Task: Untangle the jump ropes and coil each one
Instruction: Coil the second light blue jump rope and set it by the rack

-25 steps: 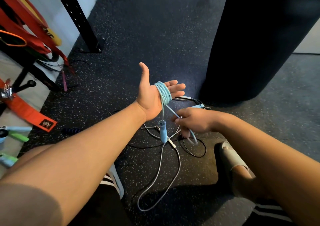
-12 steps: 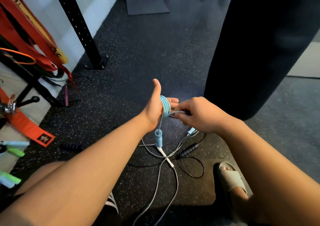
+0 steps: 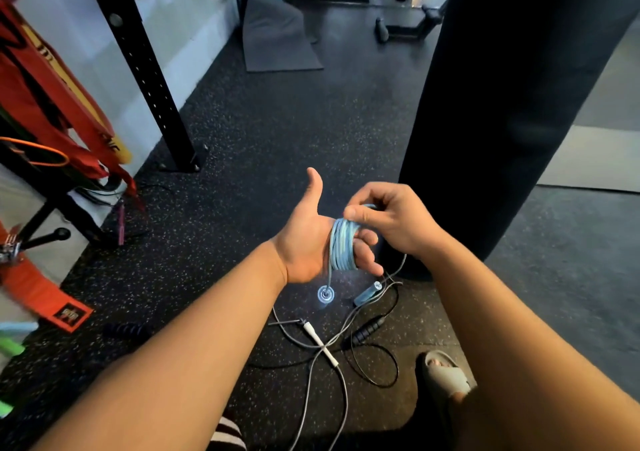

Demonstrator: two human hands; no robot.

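Note:
A light blue jump rope is wound in several turns around the fingers of my left hand, thumb pointing up. One blue handle dangles just below that palm. My right hand pinches the rope at the top of the coil. The second blue handle hangs lower right of the coil. On the floor beneath lie a grey rope with a white handle and a thin black rope with a black handle, crossing each other.
A black punching bag stands close on the right. A black rack post and red straps are at the left. Another dark handle lies on the speckled rubber floor. My sandalled foot is at lower right.
My right hand rose from below the left palm to the top of the coil, laying on another turn of blue rope. The view tilted upward, and the hanging handle swung.

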